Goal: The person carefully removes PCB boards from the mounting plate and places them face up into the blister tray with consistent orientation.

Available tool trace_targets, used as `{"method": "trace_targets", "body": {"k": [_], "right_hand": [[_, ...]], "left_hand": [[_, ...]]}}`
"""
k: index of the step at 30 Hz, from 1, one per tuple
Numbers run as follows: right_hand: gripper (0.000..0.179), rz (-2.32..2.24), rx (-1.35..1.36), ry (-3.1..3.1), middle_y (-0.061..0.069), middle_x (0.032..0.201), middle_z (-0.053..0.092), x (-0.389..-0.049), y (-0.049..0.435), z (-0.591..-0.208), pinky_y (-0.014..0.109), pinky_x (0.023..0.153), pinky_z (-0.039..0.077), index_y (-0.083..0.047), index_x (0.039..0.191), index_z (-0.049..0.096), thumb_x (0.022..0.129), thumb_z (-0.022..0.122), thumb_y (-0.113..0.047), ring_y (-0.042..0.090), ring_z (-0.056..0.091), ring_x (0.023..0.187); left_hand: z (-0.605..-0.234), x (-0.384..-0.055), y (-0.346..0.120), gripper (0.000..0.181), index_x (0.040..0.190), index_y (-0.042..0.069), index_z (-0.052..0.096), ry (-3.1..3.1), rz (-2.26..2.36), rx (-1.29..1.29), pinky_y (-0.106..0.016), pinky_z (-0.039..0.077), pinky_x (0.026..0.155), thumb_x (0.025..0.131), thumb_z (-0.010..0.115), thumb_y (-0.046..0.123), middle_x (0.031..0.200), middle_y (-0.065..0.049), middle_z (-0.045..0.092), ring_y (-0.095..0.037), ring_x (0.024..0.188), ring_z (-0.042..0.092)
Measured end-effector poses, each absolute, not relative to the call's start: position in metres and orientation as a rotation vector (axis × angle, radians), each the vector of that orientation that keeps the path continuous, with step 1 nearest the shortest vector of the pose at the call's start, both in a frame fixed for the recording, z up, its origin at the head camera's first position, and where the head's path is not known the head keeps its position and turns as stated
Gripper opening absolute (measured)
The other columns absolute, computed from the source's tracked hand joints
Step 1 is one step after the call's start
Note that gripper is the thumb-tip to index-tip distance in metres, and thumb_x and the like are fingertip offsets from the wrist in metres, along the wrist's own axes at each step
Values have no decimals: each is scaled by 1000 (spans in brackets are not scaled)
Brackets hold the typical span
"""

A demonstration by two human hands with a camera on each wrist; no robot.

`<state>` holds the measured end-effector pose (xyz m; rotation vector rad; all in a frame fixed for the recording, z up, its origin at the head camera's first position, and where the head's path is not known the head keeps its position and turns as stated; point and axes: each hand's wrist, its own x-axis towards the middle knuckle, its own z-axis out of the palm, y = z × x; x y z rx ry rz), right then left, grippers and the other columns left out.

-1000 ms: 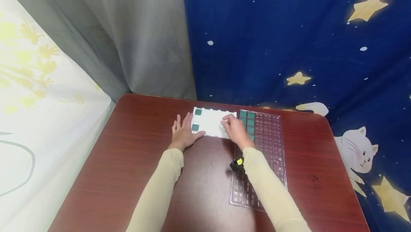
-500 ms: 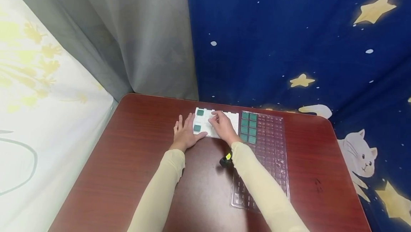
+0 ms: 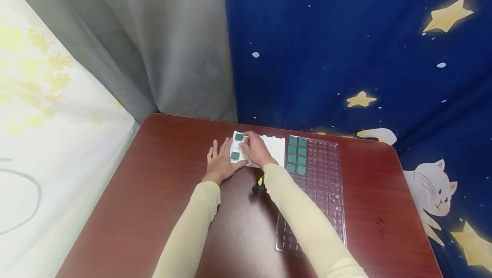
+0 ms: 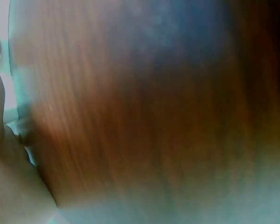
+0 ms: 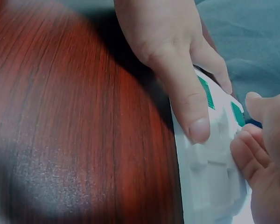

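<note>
A white rectangular tray (image 3: 273, 145) with notched edges lies near the table's far edge, with a green square (image 3: 235, 155) and another green square (image 3: 239, 137) at its left end. My left hand (image 3: 221, 162) rests at that end, fingers spread and thumb along the near edge. In the right wrist view the left thumb (image 5: 192, 109) lies on the tray's rim. Over the tray, close to the green squares, my right hand (image 3: 256, 149) has its fingers bent and thumb near them. I cannot tell whether anything is between its fingertips.
Right of the white tray lies a long clear plastic tray (image 3: 323, 184) of small pockets, several green squares (image 3: 297, 154) filling its far left corner. The right forearm crosses over it. Curtains (image 3: 184, 56) hang behind the brown table (image 3: 153, 184).
My right hand has moved left across the white tray, from its right end to the green squares. The left hand stays in place; the green squares in both trays look unchanged.
</note>
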<state>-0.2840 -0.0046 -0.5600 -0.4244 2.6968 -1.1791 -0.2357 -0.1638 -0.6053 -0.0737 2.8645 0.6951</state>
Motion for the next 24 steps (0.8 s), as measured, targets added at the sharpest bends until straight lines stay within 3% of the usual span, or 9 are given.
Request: {"method": "trace_targets", "body": {"k": [12, 19, 24], "right_hand": [[51, -1101, -304, 2726, 16, 106, 72, -296, -17, -563, 43, 99, 51, -9, 147, 52, 99, 66, -20, 29, 65, 99], [47, -1144, -97, 2732, 19, 124, 71, -298, -30, -560, 46, 107, 49, -13, 143, 58, 98, 68, -20, 35, 65, 118], [45, -1034, -48, 2786, 16, 130, 69, -299, -34, -560, 47, 104, 50, -19, 141, 61, 96, 69, -23, 34, 64, 121]], "left_hand": [[-602, -232, -163, 109, 166, 24, 9, 2895, 704, -45, -59, 4, 127, 85, 60, 76, 174, 1, 11, -36, 161, -9], [-603, -232, -164, 109, 166, 24, 10, 2905, 700, -60, -61, 4, 127, 84, 61, 76, 174, 1, 12, -37, 161, -8], [-605, -232, -163, 112, 166, 26, 8, 2898, 707, -54, -61, 4, 127, 83, 60, 79, 174, 2, 11, -36, 161, -9]]}}
